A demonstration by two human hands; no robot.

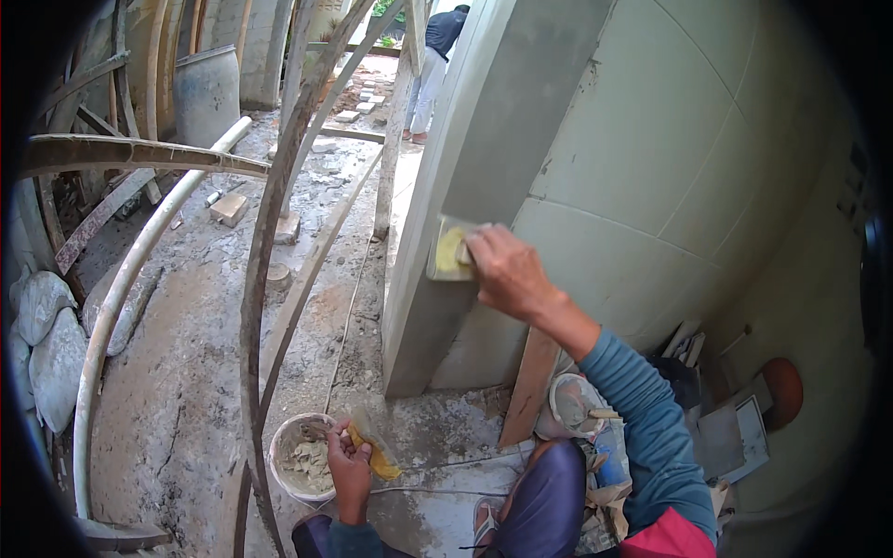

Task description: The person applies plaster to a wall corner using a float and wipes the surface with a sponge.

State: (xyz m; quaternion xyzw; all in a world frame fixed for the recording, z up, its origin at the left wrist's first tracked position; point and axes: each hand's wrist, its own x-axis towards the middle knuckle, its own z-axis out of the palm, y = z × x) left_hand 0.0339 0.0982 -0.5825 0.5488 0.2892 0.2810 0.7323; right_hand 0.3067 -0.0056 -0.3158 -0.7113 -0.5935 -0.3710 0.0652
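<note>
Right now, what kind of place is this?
It looks like a building site. A bucket of thick paste stands on rough ground, slanting wooden poles stand nearby, and the right hand holds a yellowish flat tool against a grey strip of wall.

1. Carrier on my feed: rough grey ground (195,372), stained, with rubble bits.
2. Near centre: I see a white bucket (274,458) of grey mortar standing on it.
3. Thin cord (348,321) runs from there toward the far side.
4. Far left of centre: I have a squarish block (229,210), lying flat.
5. Farther back: scattered pale paving blocks (348,116).
6. Left edge: full whitish sacks (58,367), heaped.
</note>
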